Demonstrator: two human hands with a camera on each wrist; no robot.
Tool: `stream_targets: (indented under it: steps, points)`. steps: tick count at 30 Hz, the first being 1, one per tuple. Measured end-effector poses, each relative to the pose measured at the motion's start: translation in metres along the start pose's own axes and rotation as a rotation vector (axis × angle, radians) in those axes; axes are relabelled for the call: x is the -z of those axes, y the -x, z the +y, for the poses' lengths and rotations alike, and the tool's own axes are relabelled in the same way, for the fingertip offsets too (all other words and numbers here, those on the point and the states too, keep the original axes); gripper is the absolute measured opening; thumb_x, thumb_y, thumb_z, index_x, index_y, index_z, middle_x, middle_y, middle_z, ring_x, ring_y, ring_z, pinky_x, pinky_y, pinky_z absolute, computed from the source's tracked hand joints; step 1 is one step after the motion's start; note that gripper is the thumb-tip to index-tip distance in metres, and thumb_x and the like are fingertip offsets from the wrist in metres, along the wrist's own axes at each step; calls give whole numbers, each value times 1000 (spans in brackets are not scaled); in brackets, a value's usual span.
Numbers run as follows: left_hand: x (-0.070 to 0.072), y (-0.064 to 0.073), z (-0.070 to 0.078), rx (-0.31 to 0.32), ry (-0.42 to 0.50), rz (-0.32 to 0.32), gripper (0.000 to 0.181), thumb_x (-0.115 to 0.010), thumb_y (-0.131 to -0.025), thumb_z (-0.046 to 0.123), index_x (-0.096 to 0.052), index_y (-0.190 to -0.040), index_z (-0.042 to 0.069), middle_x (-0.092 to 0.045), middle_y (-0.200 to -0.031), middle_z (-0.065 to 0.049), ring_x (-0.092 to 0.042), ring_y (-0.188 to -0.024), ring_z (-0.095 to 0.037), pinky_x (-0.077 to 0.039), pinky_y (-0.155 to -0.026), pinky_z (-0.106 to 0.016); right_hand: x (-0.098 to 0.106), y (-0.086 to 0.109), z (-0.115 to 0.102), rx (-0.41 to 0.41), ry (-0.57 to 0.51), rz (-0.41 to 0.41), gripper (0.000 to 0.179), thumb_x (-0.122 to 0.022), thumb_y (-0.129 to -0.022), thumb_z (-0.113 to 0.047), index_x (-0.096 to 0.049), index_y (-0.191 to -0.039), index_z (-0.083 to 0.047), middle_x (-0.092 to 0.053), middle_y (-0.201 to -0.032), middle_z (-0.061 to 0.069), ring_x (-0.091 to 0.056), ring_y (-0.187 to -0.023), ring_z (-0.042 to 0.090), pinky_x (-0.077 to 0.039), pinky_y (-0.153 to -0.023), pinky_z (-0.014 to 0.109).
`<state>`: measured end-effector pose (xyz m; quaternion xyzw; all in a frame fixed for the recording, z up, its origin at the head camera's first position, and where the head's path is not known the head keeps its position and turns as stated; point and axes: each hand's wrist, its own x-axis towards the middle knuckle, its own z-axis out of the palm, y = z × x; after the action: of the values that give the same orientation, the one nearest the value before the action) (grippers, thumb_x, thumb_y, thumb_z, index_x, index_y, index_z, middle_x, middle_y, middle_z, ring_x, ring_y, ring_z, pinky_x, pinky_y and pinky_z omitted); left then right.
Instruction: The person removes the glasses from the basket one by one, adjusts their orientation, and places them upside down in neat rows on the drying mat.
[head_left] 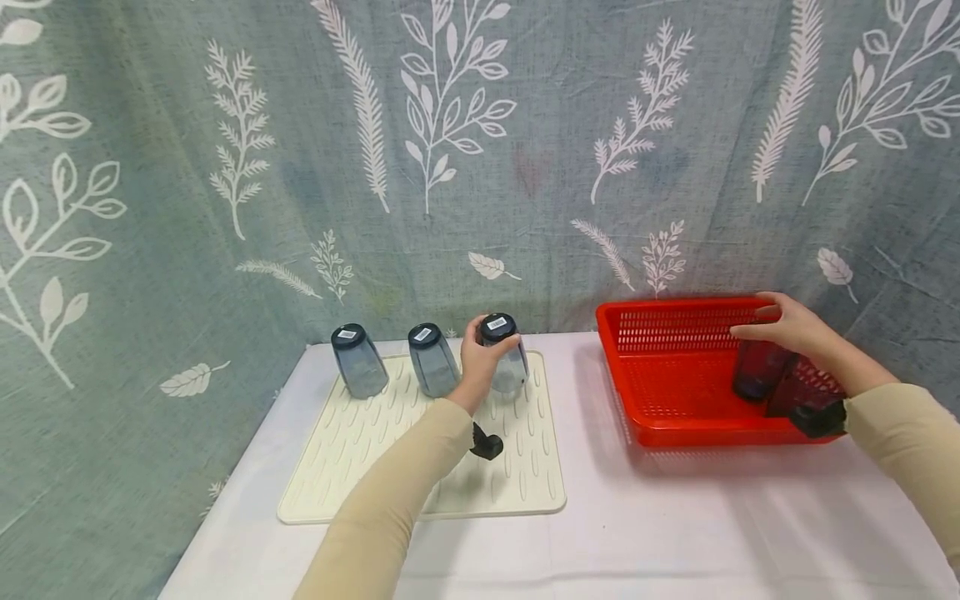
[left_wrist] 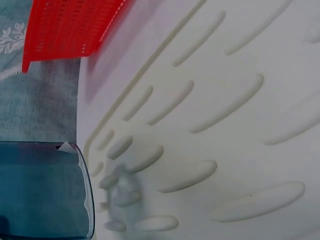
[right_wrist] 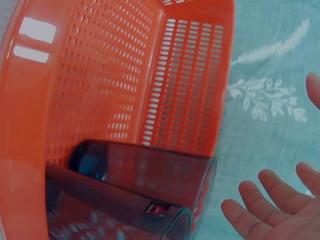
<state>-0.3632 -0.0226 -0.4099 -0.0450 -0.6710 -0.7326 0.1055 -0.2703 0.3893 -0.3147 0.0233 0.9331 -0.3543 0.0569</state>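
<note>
My left hand (head_left: 480,357) grips an upside-down bluish drinking glass (head_left: 512,372) near its dark base, at the right back of a cream drying mat (head_left: 517,475). In the left wrist view that glass (left_wrist: 42,192) shows its rim close over the ridged mat. Two matching upturned glasses, one in the middle (head_left: 433,367) and one at the left (head_left: 362,364), stand along the mat's back. My right hand (head_left: 797,332) hovers with spread fingers above a red plastic basket (head_left: 626,400). Inside it, two glasses (right_wrist: 145,162) lean side by side below the fingers.
A white cloth (head_left: 585,542) covers the table. Behind it hangs a grey-green curtain (head_left: 540,250) with white leaf prints. The basket's raised slotted walls stand to the right of the mat, with a strip of tablecloth between them.
</note>
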Motion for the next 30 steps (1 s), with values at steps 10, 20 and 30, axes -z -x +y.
stream_targets:
  steps: [10, 20, 30]
  points:
    - [2, -6, -9, -6, -62, -16, 62, -75, -74, 11, -44, -127, 9, -51, -125, -13, -48, -117, -24, -42, -96, -39, 3, -2, 13, 9, -30, 24, 93, -56, -89, -38, 4, -140, 12, -19, -135, 41, -38, -113, 52, -38, -90, 59]
    - [6, -6, -20, 24, -136, -16, 65, -76, -74, 14, -42, -128, 8, -50, -129, -13, -46, -121, -24, -41, -98, -39, 5, 2, 30, 8, -6, 49, 94, -57, -89, -36, 5, -139, 14, -17, -134, 43, -25, -119, 55, -33, -93, 62]
    - [8, -4, -26, 14, -173, -36, 63, -75, -75, 16, -41, -128, 6, -49, -129, -15, -47, -120, -26, -43, -96, -39, 7, 7, 38, -13, 4, 49, 96, -57, -89, -39, 7, -139, 13, -19, -134, 41, -26, -118, 54, -31, -93, 65]
